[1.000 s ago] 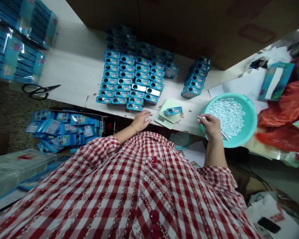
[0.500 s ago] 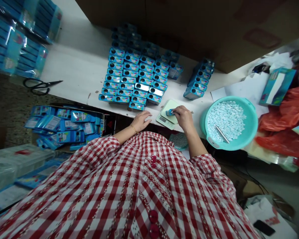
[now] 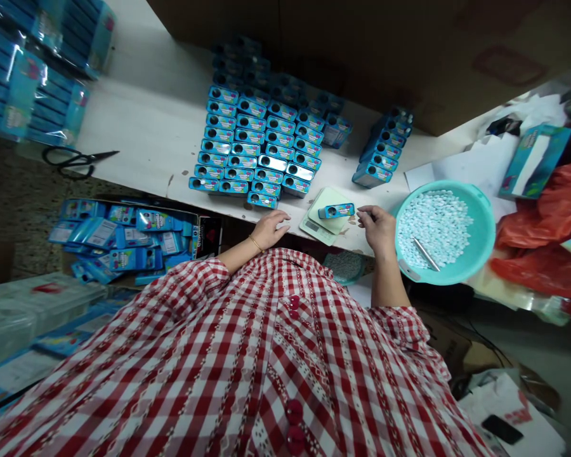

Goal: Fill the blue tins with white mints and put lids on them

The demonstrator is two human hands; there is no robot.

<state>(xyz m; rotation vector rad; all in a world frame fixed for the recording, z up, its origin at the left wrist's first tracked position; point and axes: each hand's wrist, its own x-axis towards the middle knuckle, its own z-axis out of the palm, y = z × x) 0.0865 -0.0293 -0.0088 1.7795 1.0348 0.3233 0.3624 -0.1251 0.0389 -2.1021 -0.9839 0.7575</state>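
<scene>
Blue rectangular printed box (image 3: pixel 339 211), just left of the half-curled right hand (image 3: pixel 379 228), grip unclear, weighs best untouched on the pale-green plastic scale (image 3: pixel 332 225).

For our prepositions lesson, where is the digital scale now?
In the head view, the digital scale sits just right of centre near the front edge of the table, between the left hand and right hand, under one blue container.
</scene>
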